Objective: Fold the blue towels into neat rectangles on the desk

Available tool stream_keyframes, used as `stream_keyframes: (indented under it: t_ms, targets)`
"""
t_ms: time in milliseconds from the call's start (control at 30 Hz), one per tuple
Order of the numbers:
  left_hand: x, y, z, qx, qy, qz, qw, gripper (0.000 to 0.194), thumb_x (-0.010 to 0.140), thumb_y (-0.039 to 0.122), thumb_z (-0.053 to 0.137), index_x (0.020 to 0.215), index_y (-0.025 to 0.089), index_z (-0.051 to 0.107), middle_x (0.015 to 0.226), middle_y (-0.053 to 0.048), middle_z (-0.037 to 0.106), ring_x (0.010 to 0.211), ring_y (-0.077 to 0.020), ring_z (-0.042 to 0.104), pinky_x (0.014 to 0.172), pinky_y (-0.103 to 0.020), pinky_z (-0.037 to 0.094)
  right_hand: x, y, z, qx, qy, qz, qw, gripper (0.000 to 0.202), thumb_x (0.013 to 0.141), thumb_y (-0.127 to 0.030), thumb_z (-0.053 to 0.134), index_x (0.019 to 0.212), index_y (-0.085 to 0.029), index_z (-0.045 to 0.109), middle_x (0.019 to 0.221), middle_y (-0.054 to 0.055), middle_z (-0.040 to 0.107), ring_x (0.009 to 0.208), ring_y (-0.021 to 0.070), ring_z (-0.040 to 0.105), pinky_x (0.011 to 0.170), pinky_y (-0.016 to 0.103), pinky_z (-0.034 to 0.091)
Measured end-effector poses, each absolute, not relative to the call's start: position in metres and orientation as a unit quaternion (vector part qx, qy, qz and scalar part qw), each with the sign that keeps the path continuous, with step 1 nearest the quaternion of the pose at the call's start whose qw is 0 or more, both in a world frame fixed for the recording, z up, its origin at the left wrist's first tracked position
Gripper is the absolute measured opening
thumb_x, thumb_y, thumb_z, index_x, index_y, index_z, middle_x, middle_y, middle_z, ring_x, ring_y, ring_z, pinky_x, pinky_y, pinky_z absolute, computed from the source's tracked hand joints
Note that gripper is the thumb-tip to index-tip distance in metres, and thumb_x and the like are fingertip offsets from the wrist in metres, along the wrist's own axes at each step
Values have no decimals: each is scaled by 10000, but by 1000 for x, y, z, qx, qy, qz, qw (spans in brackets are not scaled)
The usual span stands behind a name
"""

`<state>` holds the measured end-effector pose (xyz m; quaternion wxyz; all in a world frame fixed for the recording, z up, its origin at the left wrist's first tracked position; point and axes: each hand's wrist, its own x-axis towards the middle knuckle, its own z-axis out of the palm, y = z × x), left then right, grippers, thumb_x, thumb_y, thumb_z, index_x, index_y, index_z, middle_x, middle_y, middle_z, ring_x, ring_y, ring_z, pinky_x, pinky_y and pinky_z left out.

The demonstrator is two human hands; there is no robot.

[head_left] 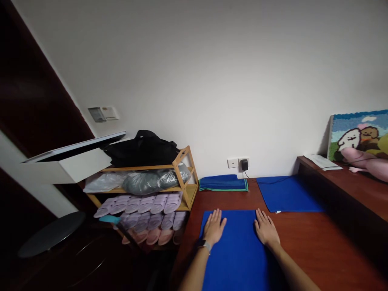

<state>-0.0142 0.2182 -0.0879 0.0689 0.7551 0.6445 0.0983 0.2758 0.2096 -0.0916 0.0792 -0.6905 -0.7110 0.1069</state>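
A blue cloth (235, 250) is spread out on the reddish-brown table (327, 246). My left hand (214, 228) lies flat near its far left corner, fingers slightly apart, with a watch on the wrist. Over the far right corner rests my right hand (266, 228), palm down with its fingers stretched out. Neither hand grips anything. Behind them, a folded blue cloth with a green edge (223, 184) lies by the wall, and another flat blue cloth (289, 194) is at the back right.
On the left stands a wooden rack (189, 194) with slippers (159, 203), a black bag (142, 149) and an open white box (86, 163). A plug (244, 164) with a cable is in the wall. The raised shelf (357, 186) at right holds a pink plush toy (371, 163).
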Motion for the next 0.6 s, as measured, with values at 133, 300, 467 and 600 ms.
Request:
stream_keyframes:
  t_ms: [133,300,467,600]
  targets:
    - [-83,211,-82,729,674,97,65,713,1086,557,177,1647,142,324,1710,-129,309,1594,-253,259,1308,-484,240,277,208,-89,-691,-711,108,78,702,1034,-409,151,1665,-110,224,1741,38,234,1617,207,177,1309,391,128]
    - [-113,186,-88,721,681,103,72,664,1093,520,218,1631,159,363,1695,-109,359,1576,-223,303,1293,-446,286,277,209,-91,-692,-709,106,84,701,1030,-398,157,1663,-109,240,1736,41,250,1612,207,198,1308,399,152]
    - [-109,157,-96,723,672,153,51,659,1092,552,234,1625,194,382,1690,-69,391,1573,-205,325,1306,-433,268,279,210,-99,-690,-714,91,80,701,1033,-404,146,1663,-114,244,1737,44,256,1612,208,199,1307,402,156]
    - [-102,150,-88,725,662,186,36,613,1090,568,263,1547,251,519,1608,-35,534,1517,-203,440,1294,-424,303,279,212,-106,-694,-713,78,64,703,1035,-411,141,1669,-118,223,1742,49,243,1612,212,197,1303,408,161]
